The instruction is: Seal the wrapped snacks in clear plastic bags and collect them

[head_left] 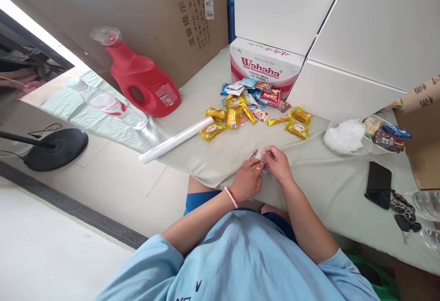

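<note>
At the table's front edge, both hands are closed on a small crumpled piece of see-through plastic; whether it is a bag or a wrapper I cannot tell. My left hand, with a ring and red and white bracelets, grips it from the left. My right hand pinches its other side with thumb and fingers. Much of the plastic is hidden by the fingers. Beyond the hands lie several yellow snack packets. Behind them is a heap of small sachets, among them a red packet and a blue-white one.
A white roll overhangs the table edge at left, near a red jug and a water bottle. A Wahaha carton stands behind. To the right are a white plastic bag, a black phone and keys.
</note>
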Demonstrator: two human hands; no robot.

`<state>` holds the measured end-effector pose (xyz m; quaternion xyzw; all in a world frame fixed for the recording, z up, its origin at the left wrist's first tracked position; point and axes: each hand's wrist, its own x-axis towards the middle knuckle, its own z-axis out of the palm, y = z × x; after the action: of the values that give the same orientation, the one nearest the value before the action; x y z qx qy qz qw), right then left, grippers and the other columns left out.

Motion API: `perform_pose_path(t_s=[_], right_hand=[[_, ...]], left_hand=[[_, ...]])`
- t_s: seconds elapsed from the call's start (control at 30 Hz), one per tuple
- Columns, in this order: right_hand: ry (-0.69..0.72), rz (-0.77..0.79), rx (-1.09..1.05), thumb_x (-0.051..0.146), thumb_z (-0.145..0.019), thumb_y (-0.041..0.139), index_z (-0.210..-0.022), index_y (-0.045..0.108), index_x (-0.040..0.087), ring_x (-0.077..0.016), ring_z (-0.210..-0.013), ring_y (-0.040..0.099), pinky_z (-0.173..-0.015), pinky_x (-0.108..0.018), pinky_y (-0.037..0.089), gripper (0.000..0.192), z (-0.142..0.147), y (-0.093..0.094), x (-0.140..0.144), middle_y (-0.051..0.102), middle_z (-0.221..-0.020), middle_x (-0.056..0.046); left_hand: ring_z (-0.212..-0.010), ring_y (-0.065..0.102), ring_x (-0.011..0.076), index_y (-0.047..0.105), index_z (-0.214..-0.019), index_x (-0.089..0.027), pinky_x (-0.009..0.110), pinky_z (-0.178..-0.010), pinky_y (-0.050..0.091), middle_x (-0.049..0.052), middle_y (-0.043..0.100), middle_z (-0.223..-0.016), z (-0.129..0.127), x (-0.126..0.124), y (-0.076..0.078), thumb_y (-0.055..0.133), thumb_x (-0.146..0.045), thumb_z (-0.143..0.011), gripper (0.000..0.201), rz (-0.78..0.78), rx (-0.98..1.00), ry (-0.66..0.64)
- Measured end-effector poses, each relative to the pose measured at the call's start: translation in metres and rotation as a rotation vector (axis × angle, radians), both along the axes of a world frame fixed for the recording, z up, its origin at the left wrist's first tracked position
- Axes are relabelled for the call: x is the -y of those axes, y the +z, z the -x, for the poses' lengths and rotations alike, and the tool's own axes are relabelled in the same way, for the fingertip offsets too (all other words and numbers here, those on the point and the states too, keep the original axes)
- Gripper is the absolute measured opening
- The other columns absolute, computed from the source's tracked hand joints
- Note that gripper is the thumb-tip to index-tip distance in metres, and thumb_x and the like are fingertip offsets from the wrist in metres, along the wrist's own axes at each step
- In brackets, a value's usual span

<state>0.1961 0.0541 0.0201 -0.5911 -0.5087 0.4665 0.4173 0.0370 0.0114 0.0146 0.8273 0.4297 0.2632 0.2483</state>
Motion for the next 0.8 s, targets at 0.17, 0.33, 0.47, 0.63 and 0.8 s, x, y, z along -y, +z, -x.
perform_pose_path(t_s=[0.17,0.33,0.47,0.63,0.8], right_hand=[[0.108,-0.002,0.138,0.043,-0.087,0.054,-0.091,0.066,0.023,-0.0164,-0.056,0.059,-0.059,-0.028,0.046,0.023,-0.001,-0.005,-0.002,0.061,-0.061,0.004],[0.103,0.01,-0.01,0.044,-0.088,0.056,-0.097,0.065,0.023,-0.0158,-0.059,0.062,-0.06,-0.027,0.05,0.025,0.002,-0.008,0.005,0.064,-0.067,0.003],[0.034,0.047,-0.084,0.042,-0.091,0.054,-0.101,0.063,0.024,-0.0145,-0.059,0.063,-0.063,-0.028,0.055,0.022,0.003,-0.01,0.019,0.065,-0.07,0.003],[-0.06,0.057,-0.245,0.051,-0.097,0.056,-0.125,0.058,0.027,-0.0165,-0.074,0.069,-0.071,-0.032,0.061,0.037,-0.007,-0.011,0.039,0.07,-0.093,-0.001],[-0.109,0.011,-0.26,0.067,-0.095,0.056,-0.127,0.062,0.026,-0.0215,-0.107,0.068,-0.092,-0.035,0.058,0.052,-0.018,-0.022,0.054,0.072,-0.116,-0.006]], left_hand=[[-0.112,0.063,0.0261,0.069,-0.121,-0.021,0.044,-0.103,0.051,0.012,0.071,-0.114,0.011,-0.011,-0.006,0.048,-0.024,-0.098,0.031,0.064,0.135,0.481],[-0.11,0.058,0.0303,0.072,-0.103,-0.019,0.048,-0.101,0.048,0.012,0.067,-0.109,-0.001,-0.027,-0.011,0.067,-0.036,-0.089,0.023,0.167,-0.053,0.481],[-0.095,0.062,0.0242,0.065,-0.099,-0.019,0.04,-0.089,0.053,0.008,0.065,-0.099,-0.011,-0.023,-0.009,0.065,-0.025,-0.085,0.016,0.19,0.112,0.425],[-0.117,0.064,0.0249,0.061,-0.089,-0.023,0.043,-0.101,0.054,0.009,0.066,-0.109,-0.018,-0.009,-0.013,0.053,-0.018,-0.092,0.01,-0.102,0.264,0.257],[-0.13,0.061,0.0274,0.065,-0.113,-0.024,0.051,-0.108,0.052,0.009,0.072,-0.114,-0.033,0.007,-0.026,0.047,-0.003,-0.091,0.035,-0.435,0.162,-0.056]])
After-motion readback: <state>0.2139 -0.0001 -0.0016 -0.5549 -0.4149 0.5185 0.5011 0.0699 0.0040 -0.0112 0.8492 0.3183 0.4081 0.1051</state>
